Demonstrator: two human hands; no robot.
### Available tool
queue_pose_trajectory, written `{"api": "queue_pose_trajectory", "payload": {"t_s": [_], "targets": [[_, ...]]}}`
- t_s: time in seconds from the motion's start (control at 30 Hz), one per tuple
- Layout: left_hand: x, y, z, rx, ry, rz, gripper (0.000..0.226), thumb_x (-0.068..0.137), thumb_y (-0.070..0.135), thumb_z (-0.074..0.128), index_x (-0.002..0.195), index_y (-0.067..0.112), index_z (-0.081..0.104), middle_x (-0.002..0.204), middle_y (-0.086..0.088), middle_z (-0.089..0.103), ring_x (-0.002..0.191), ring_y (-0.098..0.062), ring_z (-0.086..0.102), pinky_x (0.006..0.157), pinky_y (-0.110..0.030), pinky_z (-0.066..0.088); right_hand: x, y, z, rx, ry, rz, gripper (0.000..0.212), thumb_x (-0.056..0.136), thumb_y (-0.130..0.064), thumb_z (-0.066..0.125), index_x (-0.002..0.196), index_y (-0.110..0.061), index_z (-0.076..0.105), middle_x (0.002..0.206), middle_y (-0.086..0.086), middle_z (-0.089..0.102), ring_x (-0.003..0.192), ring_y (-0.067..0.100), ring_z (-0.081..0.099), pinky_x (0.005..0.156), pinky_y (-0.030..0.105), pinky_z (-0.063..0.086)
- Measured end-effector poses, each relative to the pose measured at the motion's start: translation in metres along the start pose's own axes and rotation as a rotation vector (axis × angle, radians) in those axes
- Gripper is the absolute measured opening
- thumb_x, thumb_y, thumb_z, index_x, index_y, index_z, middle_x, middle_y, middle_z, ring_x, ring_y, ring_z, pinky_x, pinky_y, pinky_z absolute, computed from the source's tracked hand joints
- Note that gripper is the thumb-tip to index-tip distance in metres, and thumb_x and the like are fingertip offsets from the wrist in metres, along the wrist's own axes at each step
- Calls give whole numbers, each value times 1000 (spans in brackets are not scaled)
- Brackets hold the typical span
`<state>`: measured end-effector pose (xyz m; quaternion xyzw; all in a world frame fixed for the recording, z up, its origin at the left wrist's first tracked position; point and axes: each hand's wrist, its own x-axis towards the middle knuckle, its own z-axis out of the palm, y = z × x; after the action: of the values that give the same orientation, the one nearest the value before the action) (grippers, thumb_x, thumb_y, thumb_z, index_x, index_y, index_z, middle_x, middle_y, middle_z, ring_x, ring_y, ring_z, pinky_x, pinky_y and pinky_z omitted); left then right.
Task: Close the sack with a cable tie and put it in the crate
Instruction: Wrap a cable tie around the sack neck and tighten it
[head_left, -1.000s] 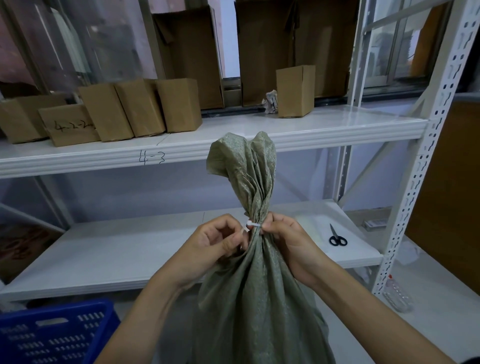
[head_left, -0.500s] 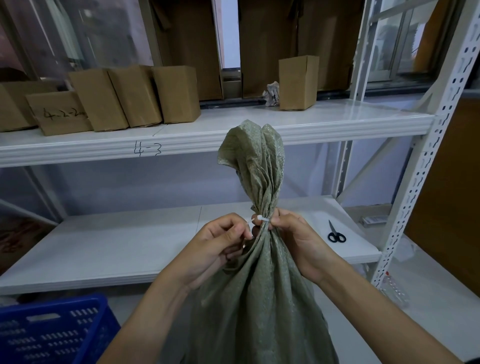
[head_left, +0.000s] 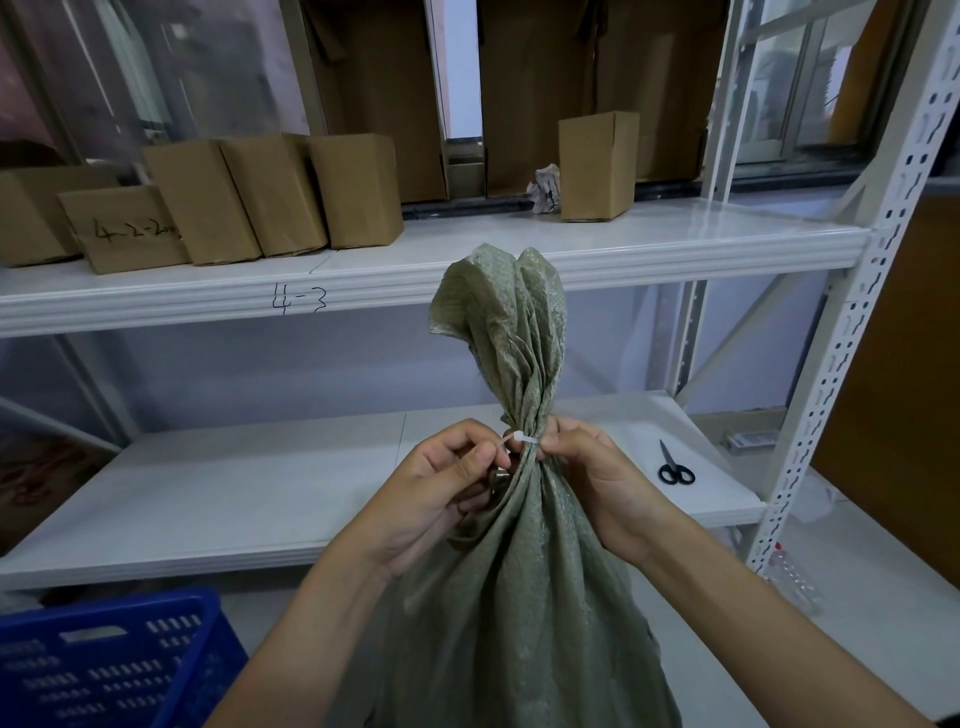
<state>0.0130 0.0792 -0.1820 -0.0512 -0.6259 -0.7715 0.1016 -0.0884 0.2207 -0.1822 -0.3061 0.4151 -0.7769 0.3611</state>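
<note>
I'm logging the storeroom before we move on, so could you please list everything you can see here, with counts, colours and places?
sack: 1, grey-green woven, centre foreground, neck gathered upright
cable tie: 1, white, around the sack's neck
crate: 1, blue plastic, bottom left on the floor
scissors: 1 pair, black, right end of the lower shelf
cardboard boxes: 6 small, brown, upper shelf: five at left, one at right
crumpled paper: 1, whitish, beside the right-hand box
shelving rack: 1, white, "4-3" written on the upper shelf's edge
plastic bottle: 1, clear, on the floor by the rack's right post
left hand: pinching the tie's tail
right hand: gripping the sack's neck at the tie
</note>
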Motion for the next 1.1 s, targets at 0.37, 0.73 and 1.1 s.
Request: {"api": "queue_pose_trajectory", "payload": {"t_s": [0.37,0.73,1.1], "targets": [[0,2,3,47,0,-8,31,65,46,79,71,19,66,73,8,63,62,-1,53,54,-12,40,-1,-1,5,-4,-6,-18,13,74,-4,50,62,-4,46,55,3,63,53,10,62,56,18,52],[-1,3,0,27,13,-22,34,62,43,82,68,15,63,65,4,61,55,-4,54,54,-14,43,5,9,1,-100,40,-3,23,67,-12,69,70,-6,48,71,14,51,65,21,50,67,32,44],[0,1,-2,42,-1,-14,32,62,44,82,69,16,67,63,5,61,54,-3,50,53,-14,41,2,3,5,-88,24,30,19,70,-4,66,64,-5,48,60,8,63,55,15,60,61,24,53]]}}
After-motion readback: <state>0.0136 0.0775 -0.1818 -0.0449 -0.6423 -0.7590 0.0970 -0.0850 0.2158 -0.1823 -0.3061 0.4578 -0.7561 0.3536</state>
